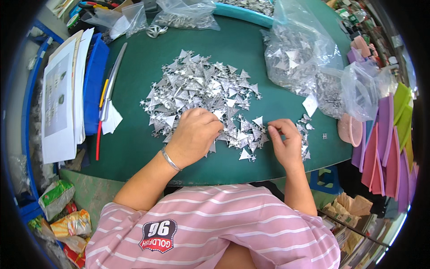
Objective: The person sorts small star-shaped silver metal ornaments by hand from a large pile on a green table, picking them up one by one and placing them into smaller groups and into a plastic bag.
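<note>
Sorting seems under way, silvery pieces (pixel 201 85) heaped at twelve o'clock, left hand (pixel 192 134) curled at eleven, right hand (pixel 287 143) curled at one, grips I can't make out, the next pick likely needing a light pinch.

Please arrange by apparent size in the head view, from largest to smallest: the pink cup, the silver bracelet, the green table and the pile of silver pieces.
1. Green table
2. Pile of silver pieces
3. Pink cup
4. Silver bracelet

Green table (pixel 130 152); silvery pieces (pixel 201 85) (heaped); clear bags (pixel 290 62); turquoise tray (pixel 245 15).
</note>
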Tool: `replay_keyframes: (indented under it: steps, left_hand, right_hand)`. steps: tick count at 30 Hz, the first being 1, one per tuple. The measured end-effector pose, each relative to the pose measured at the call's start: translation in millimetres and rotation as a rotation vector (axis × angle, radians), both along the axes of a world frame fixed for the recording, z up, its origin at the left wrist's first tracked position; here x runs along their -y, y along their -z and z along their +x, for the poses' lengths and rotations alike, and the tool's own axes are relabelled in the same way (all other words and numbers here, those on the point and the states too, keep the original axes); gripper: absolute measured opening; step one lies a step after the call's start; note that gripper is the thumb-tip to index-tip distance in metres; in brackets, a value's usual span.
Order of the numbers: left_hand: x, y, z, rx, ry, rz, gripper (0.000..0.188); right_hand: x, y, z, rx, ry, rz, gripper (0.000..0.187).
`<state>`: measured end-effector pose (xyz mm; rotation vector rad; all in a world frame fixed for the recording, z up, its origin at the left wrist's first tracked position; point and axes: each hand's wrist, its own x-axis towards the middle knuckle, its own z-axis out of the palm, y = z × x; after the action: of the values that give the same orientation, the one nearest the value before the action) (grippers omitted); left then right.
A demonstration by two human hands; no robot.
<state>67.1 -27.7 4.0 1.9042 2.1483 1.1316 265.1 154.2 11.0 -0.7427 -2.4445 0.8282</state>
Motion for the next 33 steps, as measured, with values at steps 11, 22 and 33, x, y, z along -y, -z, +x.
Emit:
replay_keyframes:
  steps: [11, 22, 33]
  left_hand:
    - [-6.0, 6.5, -16.9, 0.049, 0.188, -0.095, 0.013]
    - [-3.9, 7.4, -7.2, 0.092, 0.090, -0.079, 0.015]
    - [-32.8, -27.4, 33.8, 0.588, 0.014, -0.080, 0.017]
  right_hand:
    - [18.2, 6.6, -16.9, 0.113, 0.178, 0.071, 0.007]
    - [-8.0, 8.6, -17.0, 0.096, 0.067, -0.235, 0.008]
    - [-4.8, 12.4, -1.0, -0.501, -0.344, -1.978, 0.019]
